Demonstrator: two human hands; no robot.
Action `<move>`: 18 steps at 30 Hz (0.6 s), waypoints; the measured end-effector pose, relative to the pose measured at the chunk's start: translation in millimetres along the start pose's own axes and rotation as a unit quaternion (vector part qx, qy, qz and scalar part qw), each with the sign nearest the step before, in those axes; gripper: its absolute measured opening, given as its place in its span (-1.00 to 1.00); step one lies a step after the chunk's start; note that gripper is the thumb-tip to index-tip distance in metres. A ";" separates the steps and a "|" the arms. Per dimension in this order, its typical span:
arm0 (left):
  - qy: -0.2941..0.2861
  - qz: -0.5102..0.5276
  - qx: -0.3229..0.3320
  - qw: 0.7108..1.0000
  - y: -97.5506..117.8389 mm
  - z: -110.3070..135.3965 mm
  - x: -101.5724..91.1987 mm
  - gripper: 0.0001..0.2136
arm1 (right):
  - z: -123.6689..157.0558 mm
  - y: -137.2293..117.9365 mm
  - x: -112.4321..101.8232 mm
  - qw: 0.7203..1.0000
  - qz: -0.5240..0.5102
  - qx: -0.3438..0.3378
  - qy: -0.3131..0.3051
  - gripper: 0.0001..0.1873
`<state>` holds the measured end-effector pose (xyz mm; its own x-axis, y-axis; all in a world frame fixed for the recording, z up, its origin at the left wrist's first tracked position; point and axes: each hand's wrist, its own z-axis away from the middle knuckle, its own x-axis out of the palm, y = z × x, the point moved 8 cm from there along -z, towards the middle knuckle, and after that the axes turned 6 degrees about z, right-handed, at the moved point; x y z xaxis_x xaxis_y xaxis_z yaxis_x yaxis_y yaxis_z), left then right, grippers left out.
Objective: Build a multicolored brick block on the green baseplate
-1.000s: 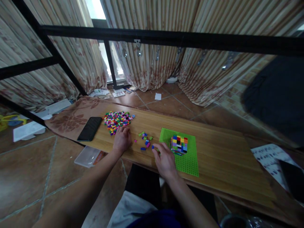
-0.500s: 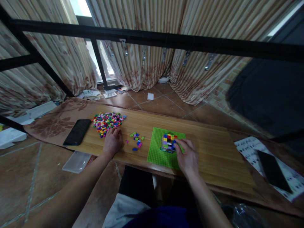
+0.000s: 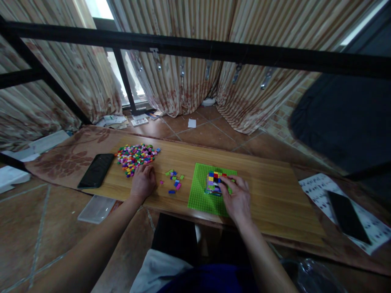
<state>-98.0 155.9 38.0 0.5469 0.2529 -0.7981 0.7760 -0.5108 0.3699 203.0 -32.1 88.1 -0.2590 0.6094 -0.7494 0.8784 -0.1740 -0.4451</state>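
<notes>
My right hand (image 3: 238, 199) is at the right side of a small multicoloured structure of toy building bricks (image 3: 213, 187). Its thumb and fingers pinch together at the structure's top, and any brick between them is too small to make out. The structure stands on a green studded baseplate (image 3: 197, 195). My left hand (image 3: 143, 181) rests with curled fingers on the table, at the near edge of a pile of colourful bricks (image 3: 136, 156). What it holds, if anything, is hidden. Between the hands lie several loose bricks (image 3: 175, 184), mostly blue, pink and green.
The wooden tabletop (image 3: 281, 199) carries everything. A black phone (image 3: 96, 171) lies at its left; another dark phone (image 3: 348, 217) lies on a printed sheet (image 3: 317, 185) at the right. A clear plastic container (image 3: 96, 209) sits below the left edge. A black metal bar (image 3: 195, 47) crosses beyond the table.
My right hand has shifted slightly left, its fingertips reaching further over the top of the brick structure. The left hand stays by the pile. The whole view has shifted a little.
</notes>
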 end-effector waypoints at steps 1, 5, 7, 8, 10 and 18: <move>0.000 0.002 0.000 1.000 -0.3 -0.1 0.1 -0.75 | 0.3 1.4 -0.4 1.000 -0.003 0.002 0.001 -0.68; 0.001 0.015 -0.005 1.000 -1.0 -0.3 -0.1 -0.75 | 6.1 4.8 -4.8 1.000 -0.017 0.003 0.015 -0.67; 0.000 0.023 -0.008 1.000 -1.2 -0.2 -0.2 -0.75 | 10.8 3.5 -7.2 1.000 -0.013 -0.001 0.023 -0.68; 0.000 0.025 -0.010 1.000 -1.2 -0.1 -0.3 -0.75 | 13.1 2.0 -7.7 1.000 -0.006 -0.005 0.025 -0.68; 0.000 0.025 -0.012 1.000 -1.3 0.2 -0.6 -0.75 | 16.6 -2.3 -7.2 0.999 0.015 -0.017 0.023 -0.67; -0.002 0.010 -0.005 1.000 -2.2 0.2 1.3 -0.75 | 17.0 -14.3 -2.7 0.993 0.091 -0.067 0.018 -0.68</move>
<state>-99.1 157.2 36.0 0.5611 0.2391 -0.7924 0.7680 -0.5074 0.3907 184.4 -44.5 88.1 -0.0789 0.6055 -0.7919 0.9552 -0.1813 -0.2338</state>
